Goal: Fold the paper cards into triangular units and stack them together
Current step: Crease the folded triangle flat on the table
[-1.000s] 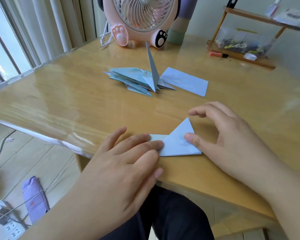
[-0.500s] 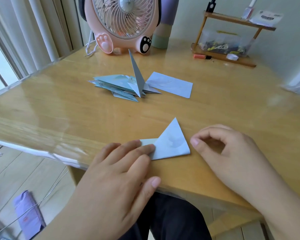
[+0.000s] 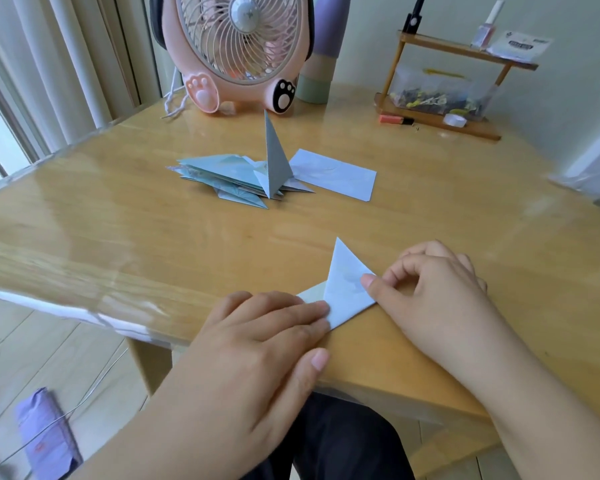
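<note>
A light blue paper card (image 3: pixel 343 289), partly folded with one pointed flap aimed away from me, lies near the table's front edge. My left hand (image 3: pixel 264 334) presses flat on its left part with straight fingers. My right hand (image 3: pixel 433 299) has its fingers curled, and its thumb tip touches the flap's right corner. Farther back lies a pile of folded blue triangular units (image 3: pixel 229 174), with one tall unit (image 3: pixel 276 161) standing upright on it. A flat unfolded card (image 3: pixel 336 174) lies just right of the pile.
A pink fan (image 3: pixel 236 46) and a purple-and-green bottle (image 3: pixel 321 57) stand at the back of the wooden table (image 3: pixel 118 237). A small wooden shelf (image 3: pixel 440 123) with a clear box stands back right. A purple object (image 3: pixel 45 431) and cables lie on the floor left.
My right hand curled its fingers in, and its thumb shifted from the flap's lower edge to its right corner. The card turned slightly. My left hand kept pressing.
</note>
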`<control>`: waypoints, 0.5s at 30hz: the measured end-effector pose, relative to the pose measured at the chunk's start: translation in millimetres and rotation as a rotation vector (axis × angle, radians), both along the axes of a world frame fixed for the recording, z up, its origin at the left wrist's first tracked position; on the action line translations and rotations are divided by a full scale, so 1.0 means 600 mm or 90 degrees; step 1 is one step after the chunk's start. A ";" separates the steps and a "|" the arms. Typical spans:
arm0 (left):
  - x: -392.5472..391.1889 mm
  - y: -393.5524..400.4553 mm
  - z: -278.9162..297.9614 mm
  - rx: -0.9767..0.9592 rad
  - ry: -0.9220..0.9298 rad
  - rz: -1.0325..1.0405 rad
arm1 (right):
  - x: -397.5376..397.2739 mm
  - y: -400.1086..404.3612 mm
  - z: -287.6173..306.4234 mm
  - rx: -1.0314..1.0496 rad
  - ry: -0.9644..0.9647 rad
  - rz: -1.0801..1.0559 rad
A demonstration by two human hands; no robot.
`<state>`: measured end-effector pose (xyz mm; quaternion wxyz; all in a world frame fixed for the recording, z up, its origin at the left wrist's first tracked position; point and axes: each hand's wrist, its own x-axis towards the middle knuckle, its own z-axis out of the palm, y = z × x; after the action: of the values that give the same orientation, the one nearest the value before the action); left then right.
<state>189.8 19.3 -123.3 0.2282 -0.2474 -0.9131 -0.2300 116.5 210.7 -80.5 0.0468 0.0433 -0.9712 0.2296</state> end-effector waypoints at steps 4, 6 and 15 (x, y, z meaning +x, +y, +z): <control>-0.001 -0.010 -0.008 -0.085 0.050 -0.024 | 0.003 -0.003 -0.009 0.048 0.052 0.000; 0.000 -0.011 -0.012 -0.120 0.074 -0.020 | 0.006 -0.003 -0.013 0.090 0.106 0.009; 0.004 -0.003 -0.014 -0.113 0.077 0.007 | 0.044 -0.033 -0.023 -0.022 0.168 0.188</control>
<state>191.9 17.6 -131.9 0.2613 -0.2749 -0.9159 -0.1313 143.0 190.7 -94.1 0.1407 0.2140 -0.9357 0.2426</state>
